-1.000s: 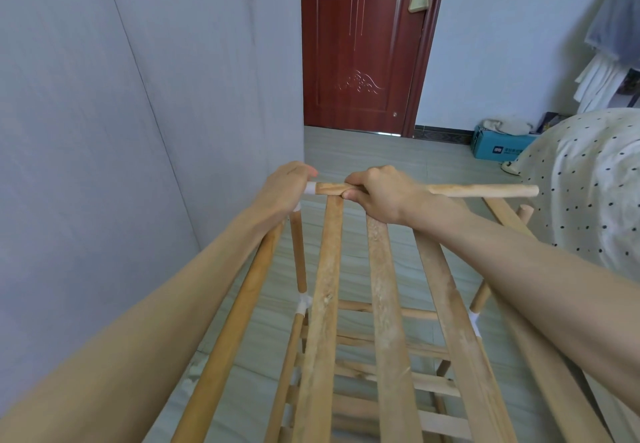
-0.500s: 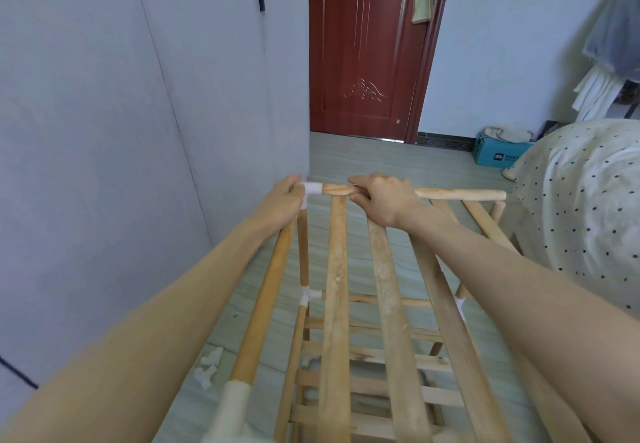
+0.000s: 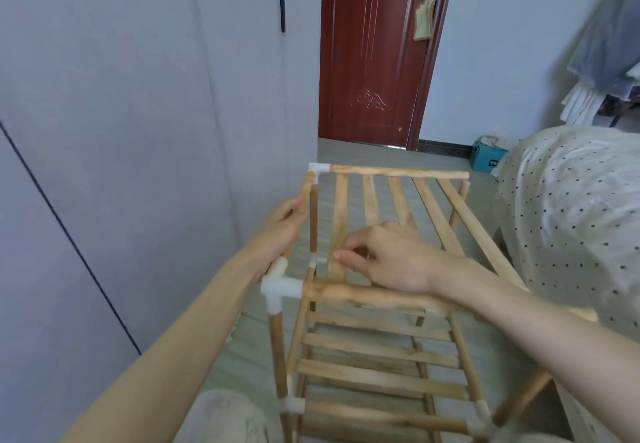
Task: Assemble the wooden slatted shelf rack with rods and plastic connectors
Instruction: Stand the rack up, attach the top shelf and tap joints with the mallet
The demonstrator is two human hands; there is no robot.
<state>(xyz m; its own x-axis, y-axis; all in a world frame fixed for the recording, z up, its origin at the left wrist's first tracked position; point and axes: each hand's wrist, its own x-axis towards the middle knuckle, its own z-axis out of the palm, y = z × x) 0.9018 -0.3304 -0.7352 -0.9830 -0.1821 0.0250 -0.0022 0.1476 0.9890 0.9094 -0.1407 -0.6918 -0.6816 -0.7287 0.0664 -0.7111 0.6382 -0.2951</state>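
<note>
The wooden slatted rack (image 3: 377, 349) stands on the floor in front of me, its top slats (image 3: 372, 200) running away from me. The far top rod (image 3: 398, 172) sits in a white plastic corner connector (image 3: 318, 168) at its left end; its right end is bare. The near top rod (image 3: 363, 295) joins another white connector (image 3: 280, 287). My left hand (image 3: 282, 231) grips the left side rod (image 3: 306, 190) of the top frame. My right hand (image 3: 391, 259) hovers over the slats with fingers loosely curled, and I see nothing in it.
A grey wall or wardrobe (image 3: 138, 131) runs close along the left. A bed with a dotted cover (image 3: 571, 207) crowds the right side. A red door (image 3: 370, 51) and a blue box (image 3: 486, 160) lie beyond. Lower shelf slats (image 3: 377, 377) show beneath.
Both hands left the far rod and its connector and drew back toward me. My left hand now holds the side rod; my right let go and hovers over the slats.
</note>
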